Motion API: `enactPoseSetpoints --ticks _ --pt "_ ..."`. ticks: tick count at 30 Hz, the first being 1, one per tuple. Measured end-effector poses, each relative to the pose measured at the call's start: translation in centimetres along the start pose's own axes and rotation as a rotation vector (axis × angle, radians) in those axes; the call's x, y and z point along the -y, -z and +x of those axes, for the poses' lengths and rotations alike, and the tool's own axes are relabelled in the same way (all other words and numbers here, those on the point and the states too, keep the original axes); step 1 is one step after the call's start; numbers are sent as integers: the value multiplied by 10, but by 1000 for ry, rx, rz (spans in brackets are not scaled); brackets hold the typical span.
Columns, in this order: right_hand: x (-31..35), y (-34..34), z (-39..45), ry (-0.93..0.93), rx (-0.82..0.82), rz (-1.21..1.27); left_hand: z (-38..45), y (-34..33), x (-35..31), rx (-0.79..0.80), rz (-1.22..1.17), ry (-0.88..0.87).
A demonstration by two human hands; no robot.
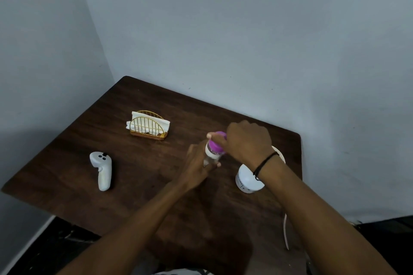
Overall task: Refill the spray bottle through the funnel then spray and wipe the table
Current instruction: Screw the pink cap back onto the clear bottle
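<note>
Near the table's (156,185) middle, the left hand (196,169) wraps the clear bottle's (211,156) body (it leans slightly). Above, the right hand (248,143) closes its fingers on the purple cap (215,146). Farther left stands a napkin holder (148,126).

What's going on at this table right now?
A person steadies a small clear spray bottle with the left hand, while the right hand grips its purple top. A white tub stands beside it. A napkin holder and a white controller sit untouched on the table.
</note>
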State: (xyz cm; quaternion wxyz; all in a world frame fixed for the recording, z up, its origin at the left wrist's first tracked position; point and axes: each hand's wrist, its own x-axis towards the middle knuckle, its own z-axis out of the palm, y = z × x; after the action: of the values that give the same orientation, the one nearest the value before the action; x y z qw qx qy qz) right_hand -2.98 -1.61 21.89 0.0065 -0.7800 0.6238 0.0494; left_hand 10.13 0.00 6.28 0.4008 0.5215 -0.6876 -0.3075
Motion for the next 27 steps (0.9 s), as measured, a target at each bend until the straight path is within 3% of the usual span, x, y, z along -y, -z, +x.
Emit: enactPoseSetpoints --ticks 3,5,7,11,16,23,27 --pt "-4 4 1 36 -40 108 5 0 -3 39 25 78" --pt "-2 6 5 235 117 214 5 -1 0 -25 9 44" --pt "7 4 7 281 183 187 1 1 1 -38 -28 78" --pt "16 2 13 84 31 -27 2 5 11 -34 -22 159" --pt "23 -8 34 302 146 187 12 13 14 -19 15 205" --pt "53 -39 57 267 -105 174 25 24 38 -134 47 282" --pt "60 -58 74 296 -59 195 38 28 45 -128 82 391"
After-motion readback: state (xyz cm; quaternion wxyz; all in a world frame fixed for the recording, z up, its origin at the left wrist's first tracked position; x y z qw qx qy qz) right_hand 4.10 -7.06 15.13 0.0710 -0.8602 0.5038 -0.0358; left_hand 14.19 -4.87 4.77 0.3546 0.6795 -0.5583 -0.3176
